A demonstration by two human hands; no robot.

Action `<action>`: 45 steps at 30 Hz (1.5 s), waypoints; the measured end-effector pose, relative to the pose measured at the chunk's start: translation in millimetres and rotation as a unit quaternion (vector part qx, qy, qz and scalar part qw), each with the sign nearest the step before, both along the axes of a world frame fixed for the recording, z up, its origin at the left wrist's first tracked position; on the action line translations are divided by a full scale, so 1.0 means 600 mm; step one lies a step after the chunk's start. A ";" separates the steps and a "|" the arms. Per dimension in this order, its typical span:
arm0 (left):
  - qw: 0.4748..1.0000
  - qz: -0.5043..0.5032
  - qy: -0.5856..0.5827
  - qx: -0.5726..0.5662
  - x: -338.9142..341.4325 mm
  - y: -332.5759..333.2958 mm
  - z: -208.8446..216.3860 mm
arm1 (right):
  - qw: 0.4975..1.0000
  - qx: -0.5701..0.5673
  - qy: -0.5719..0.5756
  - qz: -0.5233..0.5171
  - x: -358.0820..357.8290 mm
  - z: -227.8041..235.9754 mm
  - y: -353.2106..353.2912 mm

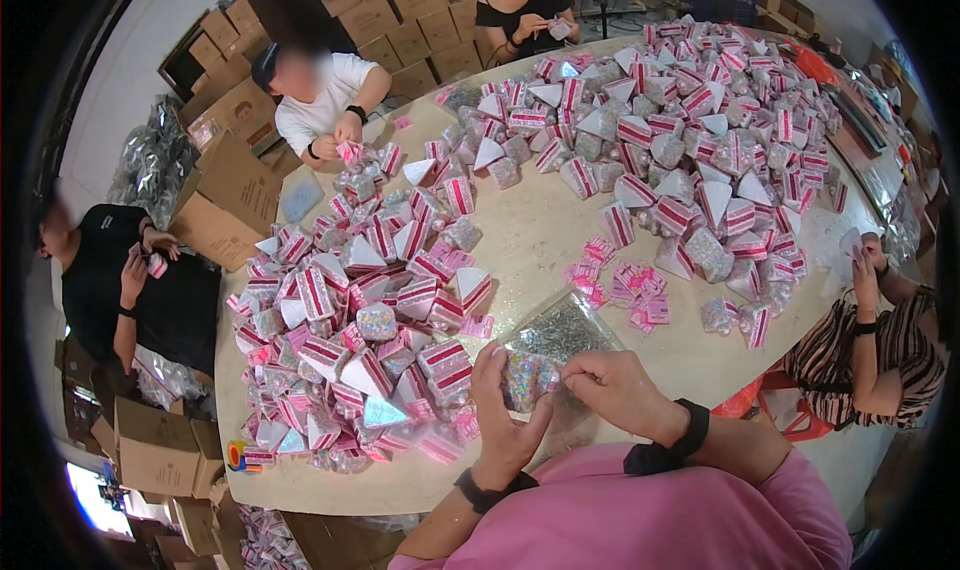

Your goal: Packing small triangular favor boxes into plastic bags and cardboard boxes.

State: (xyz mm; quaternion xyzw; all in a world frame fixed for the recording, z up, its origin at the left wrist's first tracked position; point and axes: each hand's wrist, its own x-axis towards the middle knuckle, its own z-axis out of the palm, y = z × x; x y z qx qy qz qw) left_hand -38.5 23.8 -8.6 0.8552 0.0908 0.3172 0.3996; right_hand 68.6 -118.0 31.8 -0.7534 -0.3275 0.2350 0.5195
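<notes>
Our L hand (508, 437) clasps the sparkly piece (526, 381), near side of table (535, 235); R hand (615, 388) pinches at its right edge, can't tell on what. Prob. edge work rn; next needs steady L hold.

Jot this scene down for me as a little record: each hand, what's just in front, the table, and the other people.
Left hand: holds a glittery, speckled piece between thumb and fingers
Right hand: fingers pinched beside that piece; whether they grip anything is unclear
Just in front: a shallow tray of small silvery bits
Table: heaps of pink-and-white striped wedges, plus loose pink cards
Other people: four around the table
</notes>
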 end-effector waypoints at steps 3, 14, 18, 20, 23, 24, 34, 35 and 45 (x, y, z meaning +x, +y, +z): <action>1.000 0.001 0.001 0.024 0.001 0.003 -0.003 | 1.000 -0.005 0.002 0.003 0.003 -0.005 0.003; 0.996 -0.012 0.036 -0.076 0.011 0.005 -0.023 | 0.961 -0.045 -0.271 0.041 0.006 -0.043 0.011; 0.995 -0.010 0.045 -0.088 0.014 0.006 -0.029 | 0.998 -0.020 -0.055 0.021 0.010 -0.031 0.017; 0.992 -0.018 0.052 -0.110 0.012 0.004 -0.033 | 0.998 -0.010 0.049 0.029 0.014 -0.022 0.015; 0.989 -0.046 0.068 -0.127 0.009 0.003 -0.032 | 0.968 -0.017 0.249 0.036 0.025 -0.020 0.016; 0.990 -0.047 0.066 -0.119 0.008 0.004 -0.036 | 0.959 -0.019 0.279 0.035 0.029 -0.023 0.014; 0.944 0.035 0.158 -0.287 0.006 0.055 -0.065 | 0.993 0.030 0.108 0.029 0.028 -0.129 0.002; 0.956 0.062 0.148 -0.244 -0.005 0.091 -0.083 | 0.995 0.025 0.090 0.023 0.030 -0.133 -0.004; 0.976 0.216 -0.022 -0.035 -0.011 0.336 0.118 | 0.956 -0.088 0.278 0.035 0.042 -0.149 -0.078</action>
